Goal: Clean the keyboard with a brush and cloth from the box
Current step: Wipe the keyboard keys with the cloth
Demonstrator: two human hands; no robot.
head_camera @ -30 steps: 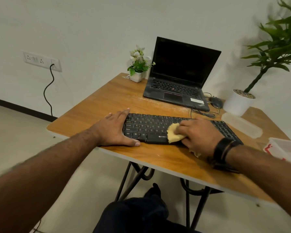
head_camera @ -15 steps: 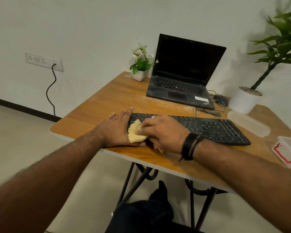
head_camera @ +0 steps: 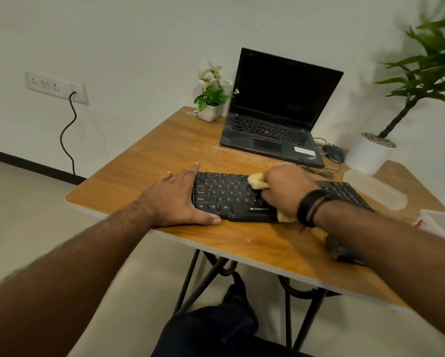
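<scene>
A black keyboard point(head_camera: 224, 197) lies across the near part of the wooden table point(head_camera: 164, 150). My left hand point(head_camera: 176, 199) rests flat against the keyboard's left end, fingers spread, thumb along its front edge. My right hand point(head_camera: 284, 190) presses a yellow cloth point(head_camera: 256, 182) onto the middle keys; a corner of the cloth shows under my wrist. A dark brush-like object point(head_camera: 338, 249) lies on the table under my right forearm, mostly hidden. The white box point(head_camera: 440, 222) sits at the right edge, and its clear lid point(head_camera: 374, 193) lies behind the keyboard's right end.
An open black laptop point(head_camera: 280, 117) stands at the back, with a mouse point(head_camera: 333, 153) and cable beside it. A small flower pot point(head_camera: 210, 99) is at the back left, a large white plant pot point(head_camera: 369, 155) at the back right. My knee shows below the table.
My right hand slid the cloth left to the keyboard's left end, then back right to the middle keys. My left hand stayed at the left end.
</scene>
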